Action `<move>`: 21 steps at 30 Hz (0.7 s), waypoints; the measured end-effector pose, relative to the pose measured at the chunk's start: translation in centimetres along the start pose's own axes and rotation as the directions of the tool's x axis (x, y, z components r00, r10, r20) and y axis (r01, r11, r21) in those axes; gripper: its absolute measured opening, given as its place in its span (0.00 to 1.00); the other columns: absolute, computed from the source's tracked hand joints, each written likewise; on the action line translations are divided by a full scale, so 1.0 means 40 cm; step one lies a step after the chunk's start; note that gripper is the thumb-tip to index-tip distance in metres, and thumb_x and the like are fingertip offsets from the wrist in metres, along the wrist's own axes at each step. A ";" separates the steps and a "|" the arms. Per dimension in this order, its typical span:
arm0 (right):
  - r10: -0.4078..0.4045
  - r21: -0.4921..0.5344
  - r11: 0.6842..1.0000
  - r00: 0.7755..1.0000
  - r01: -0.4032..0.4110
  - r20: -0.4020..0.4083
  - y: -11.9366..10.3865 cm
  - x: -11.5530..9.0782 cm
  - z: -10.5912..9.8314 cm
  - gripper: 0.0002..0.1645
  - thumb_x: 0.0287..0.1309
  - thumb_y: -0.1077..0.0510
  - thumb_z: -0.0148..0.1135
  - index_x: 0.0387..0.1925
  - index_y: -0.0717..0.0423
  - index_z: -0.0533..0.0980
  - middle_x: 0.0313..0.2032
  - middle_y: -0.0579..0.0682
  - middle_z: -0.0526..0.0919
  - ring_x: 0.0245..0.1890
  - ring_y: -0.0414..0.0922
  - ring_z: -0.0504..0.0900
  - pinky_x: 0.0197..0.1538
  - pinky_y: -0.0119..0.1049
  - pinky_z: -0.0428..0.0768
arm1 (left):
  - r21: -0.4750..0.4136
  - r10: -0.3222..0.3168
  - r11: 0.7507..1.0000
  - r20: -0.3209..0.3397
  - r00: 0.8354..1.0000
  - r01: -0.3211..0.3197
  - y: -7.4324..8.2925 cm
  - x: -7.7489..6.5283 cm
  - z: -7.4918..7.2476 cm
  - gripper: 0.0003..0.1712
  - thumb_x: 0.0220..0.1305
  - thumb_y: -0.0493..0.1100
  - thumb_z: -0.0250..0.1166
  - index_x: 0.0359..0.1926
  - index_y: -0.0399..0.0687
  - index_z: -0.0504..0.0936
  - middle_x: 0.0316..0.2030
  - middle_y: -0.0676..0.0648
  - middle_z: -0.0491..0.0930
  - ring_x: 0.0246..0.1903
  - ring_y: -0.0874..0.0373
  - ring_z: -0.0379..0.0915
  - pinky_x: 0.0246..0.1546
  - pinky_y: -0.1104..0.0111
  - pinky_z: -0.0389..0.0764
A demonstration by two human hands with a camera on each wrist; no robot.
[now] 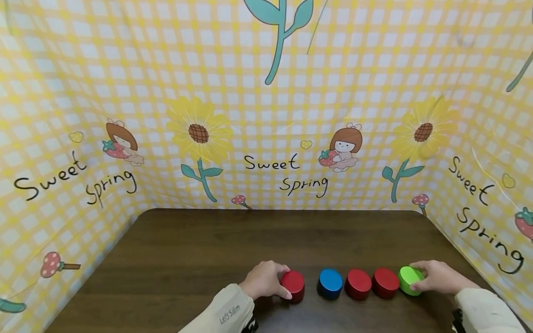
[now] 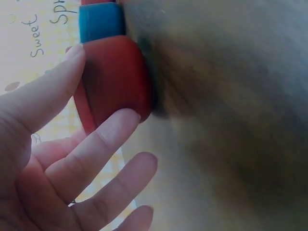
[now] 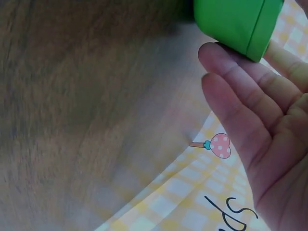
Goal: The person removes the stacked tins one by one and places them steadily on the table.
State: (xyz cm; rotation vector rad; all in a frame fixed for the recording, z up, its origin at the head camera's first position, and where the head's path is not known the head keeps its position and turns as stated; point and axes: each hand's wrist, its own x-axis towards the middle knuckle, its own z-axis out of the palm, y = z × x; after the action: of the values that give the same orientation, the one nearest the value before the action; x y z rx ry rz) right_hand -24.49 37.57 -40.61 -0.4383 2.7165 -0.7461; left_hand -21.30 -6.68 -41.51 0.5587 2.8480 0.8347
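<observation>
My left hand grips a red round tin between thumb and fingers at the left end of a row. In the left wrist view the thumb lies at the rim of this red tin and a fingertip presses its side. At the row's right end my right hand pinches a bright green round tin, which leans a little. The right wrist view shows the green tin at the top, fingers beside it. Between the hands stand a blue tin and two more red tins, a middle one and a right one.
The dark wooden table reaches back to a yellow-checked cloth, which hangs on the far side and both flanks. The right red tin stands close beside the green one; a wider gap parts the held red tin from the blue.
</observation>
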 end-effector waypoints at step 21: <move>-0.043 0.093 0.995 0.999 0.041 0.021 0.022 -0.004 0.004 0.38 0.54 0.55 0.68 0.53 0.83 0.66 0.34 0.51 0.81 0.31 0.42 0.76 0.31 0.37 0.74 | -0.037 -0.080 0.996 0.046 0.996 0.082 0.032 0.043 -0.004 0.19 0.39 0.49 0.80 0.37 0.53 0.89 0.41 0.51 0.85 0.43 0.52 0.78 0.31 0.63 0.75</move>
State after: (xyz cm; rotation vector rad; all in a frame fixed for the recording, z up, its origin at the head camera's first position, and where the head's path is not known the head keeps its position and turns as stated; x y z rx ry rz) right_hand -24.46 38.29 -41.19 -0.4806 2.6461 -0.8681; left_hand -22.54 -5.13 -40.69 0.4484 2.7870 0.8507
